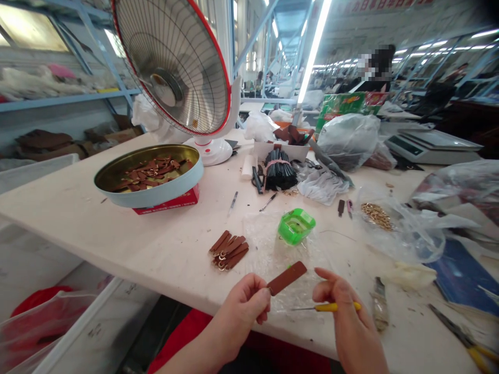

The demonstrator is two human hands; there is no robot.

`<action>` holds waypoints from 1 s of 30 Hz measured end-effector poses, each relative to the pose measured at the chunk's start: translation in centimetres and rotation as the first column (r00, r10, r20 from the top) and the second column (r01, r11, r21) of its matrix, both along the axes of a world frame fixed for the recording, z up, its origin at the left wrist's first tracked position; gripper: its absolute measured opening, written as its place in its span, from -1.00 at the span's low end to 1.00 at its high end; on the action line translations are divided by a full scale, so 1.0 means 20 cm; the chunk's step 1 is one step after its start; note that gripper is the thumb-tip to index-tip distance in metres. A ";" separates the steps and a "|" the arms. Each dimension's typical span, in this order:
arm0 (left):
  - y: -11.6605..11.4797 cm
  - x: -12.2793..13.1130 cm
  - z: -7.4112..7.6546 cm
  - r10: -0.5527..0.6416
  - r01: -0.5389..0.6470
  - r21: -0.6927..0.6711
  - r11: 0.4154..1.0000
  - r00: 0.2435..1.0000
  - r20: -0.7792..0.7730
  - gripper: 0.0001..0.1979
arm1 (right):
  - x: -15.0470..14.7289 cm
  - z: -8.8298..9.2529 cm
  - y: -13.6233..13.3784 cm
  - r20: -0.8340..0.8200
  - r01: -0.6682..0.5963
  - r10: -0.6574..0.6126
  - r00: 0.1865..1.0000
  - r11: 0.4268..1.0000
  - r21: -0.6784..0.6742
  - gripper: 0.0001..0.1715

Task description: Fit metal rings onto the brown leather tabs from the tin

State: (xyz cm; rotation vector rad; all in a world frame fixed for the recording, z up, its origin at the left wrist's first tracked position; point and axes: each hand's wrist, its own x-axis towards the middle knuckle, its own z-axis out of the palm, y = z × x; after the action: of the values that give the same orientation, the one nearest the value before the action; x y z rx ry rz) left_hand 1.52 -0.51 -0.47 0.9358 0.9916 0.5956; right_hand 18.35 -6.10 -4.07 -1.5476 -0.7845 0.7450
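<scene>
Between thumb and fingers, my left hand pinches one end of a brown leather strap, which points up to the right. A yellow-handled awl rests in my right hand, its thin metal shaft pointing left, below the strap's free end. The right index finger is stretched out, apart from the strap. Left of the hands lies a small pile of brown leather straps with metal clasps. Beyond the strap sits a bright green plastic container on a clear plastic sheet.
A round tin of brown leather pieces rests on a red box, beside a large fan. Gold metal parts lie on plastic at right, with a wrapped blade and yellow-handled pliers nearer me. A scale stands behind.
</scene>
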 end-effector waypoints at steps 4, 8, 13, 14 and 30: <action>0.04 0.02 -0.04 0.028 -0.027 0.029 0.999 0.998 -0.052 -0.80 | 0.10 -0.04 0.04 0.073 0.164 -0.162 0.984 0.986 -0.024 -0.44; 0.09 0.04 -0.07 0.037 -0.033 0.046 0.998 0.995 -0.096 -0.81 | 0.12 -0.11 0.14 0.137 0.169 -0.167 0.976 0.986 0.000 -0.53; 0.14 0.06 -0.10 0.061 -0.057 0.039 0.998 0.993 -0.104 -0.81 | 0.10 -0.19 0.22 0.209 0.109 -0.107 0.972 0.994 -0.003 -0.51; 0.15 0.06 -0.10 0.068 -0.065 0.030 0.997 0.992 -0.104 -0.82 | 0.10 -0.20 0.22 0.206 0.107 -0.103 0.973 0.994 -0.009 -0.52; 0.02 0.04 -0.02 -0.053 0.057 -0.086 0.995 0.998 0.046 -0.70 | -0.11 0.16 0.06 -0.386 0.217 -0.081 0.919 0.921 0.325 -0.58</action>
State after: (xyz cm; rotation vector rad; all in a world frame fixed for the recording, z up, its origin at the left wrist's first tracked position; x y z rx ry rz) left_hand 2.26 -0.10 -0.89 0.8660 0.9423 0.5206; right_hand 16.18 -4.81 -0.82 -1.0781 -0.4814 0.7009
